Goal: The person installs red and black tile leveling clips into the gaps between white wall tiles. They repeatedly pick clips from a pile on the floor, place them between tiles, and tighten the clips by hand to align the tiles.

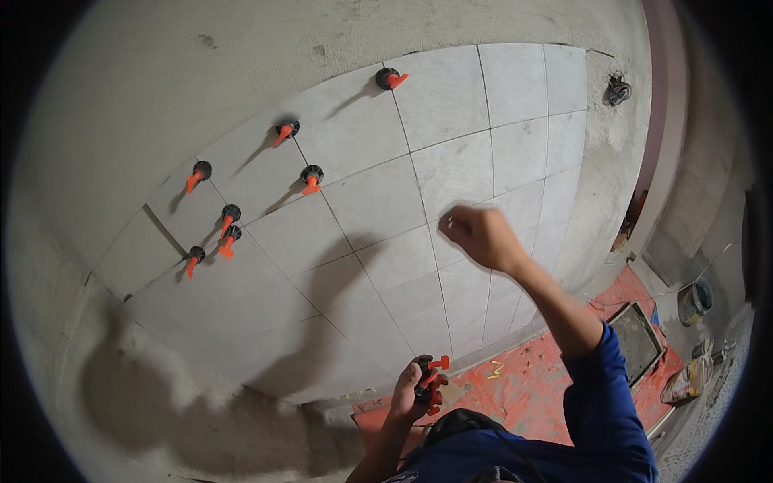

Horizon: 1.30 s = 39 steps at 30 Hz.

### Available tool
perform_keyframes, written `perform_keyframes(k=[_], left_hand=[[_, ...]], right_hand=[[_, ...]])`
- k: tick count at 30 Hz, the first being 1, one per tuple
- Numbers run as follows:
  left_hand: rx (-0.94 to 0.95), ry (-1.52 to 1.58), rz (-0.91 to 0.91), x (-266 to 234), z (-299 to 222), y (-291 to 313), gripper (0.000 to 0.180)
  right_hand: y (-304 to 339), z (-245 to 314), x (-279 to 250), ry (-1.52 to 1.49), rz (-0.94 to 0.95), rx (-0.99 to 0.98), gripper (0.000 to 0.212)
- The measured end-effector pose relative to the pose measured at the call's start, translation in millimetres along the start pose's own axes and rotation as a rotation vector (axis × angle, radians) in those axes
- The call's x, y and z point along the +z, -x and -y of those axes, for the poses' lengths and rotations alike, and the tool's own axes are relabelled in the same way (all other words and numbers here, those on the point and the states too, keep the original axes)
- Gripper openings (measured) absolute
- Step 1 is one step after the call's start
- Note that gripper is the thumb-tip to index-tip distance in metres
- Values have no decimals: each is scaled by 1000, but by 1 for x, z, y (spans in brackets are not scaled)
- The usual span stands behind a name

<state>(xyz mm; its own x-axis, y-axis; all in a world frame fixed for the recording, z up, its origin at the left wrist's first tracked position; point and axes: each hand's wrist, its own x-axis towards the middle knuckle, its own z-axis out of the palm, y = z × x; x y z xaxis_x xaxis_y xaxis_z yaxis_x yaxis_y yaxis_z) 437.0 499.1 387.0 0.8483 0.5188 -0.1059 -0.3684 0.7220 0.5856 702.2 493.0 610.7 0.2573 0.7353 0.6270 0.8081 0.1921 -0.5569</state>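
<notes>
My left hand (pixel 407 393), low in front of me, is closed round several black tile levellers with red T-shaped handles (pixel 439 362). My right hand (pixel 485 238) is raised in front of the tiled wall (pixel 451 165), its fingers curled together; whatever they hold, if anything, is too small to name. More levellers sit on the joints of the light grey tiles at the upper left: one near the top edge (pixel 390 79), another left of it (pixel 287 129), one below that (pixel 312 179), and several farther left, such as a leveller (pixel 201 171) near the tiles' stepped edge.
Bare rough plaster (pixel 266 48) surrounds the tiles, with a bundle of wires (pixel 617 90) poking out at the right. Red sheeting (pixel 523 386) covers the floor. A shallow tray (pixel 638 342), a bucket (pixel 695 301) and a bag (pixel 687 381) stand at the lower right.
</notes>
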Motion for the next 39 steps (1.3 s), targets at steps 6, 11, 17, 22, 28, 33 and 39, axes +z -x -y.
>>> perform_keyframes(k=[6, 11, 17, 22, 28, 33, 39], left_hand=[[70, -67, -119, 1, 11, 19, 52], [137, -121, -106, -5, 5, 14, 51], [42, -122, -80, -29, -15, -8, 45], [-138, -23, 86, -50, -28, -26, 47], [-287, -16, 129, -62, -36, -44, 45], [-335, 9, 157, -76, -34, -53, 43], [-418, 19, 167, -89, -33, -59, 43]], right_hand=[[-130, 40, -47, 188, -301, -214, 44], [-159, 64, -52, 169, -253, -130, 48], [-153, 86, -59, 336, -170, -24, 42], [-147, 88, -59, 929, -333, -367, 28], [-161, 85, -73, 1236, -208, -664, 13], [-161, 98, -74, 1261, -72, -451, 20], [-162, 105, -67, 1056, -66, -197, 29]])
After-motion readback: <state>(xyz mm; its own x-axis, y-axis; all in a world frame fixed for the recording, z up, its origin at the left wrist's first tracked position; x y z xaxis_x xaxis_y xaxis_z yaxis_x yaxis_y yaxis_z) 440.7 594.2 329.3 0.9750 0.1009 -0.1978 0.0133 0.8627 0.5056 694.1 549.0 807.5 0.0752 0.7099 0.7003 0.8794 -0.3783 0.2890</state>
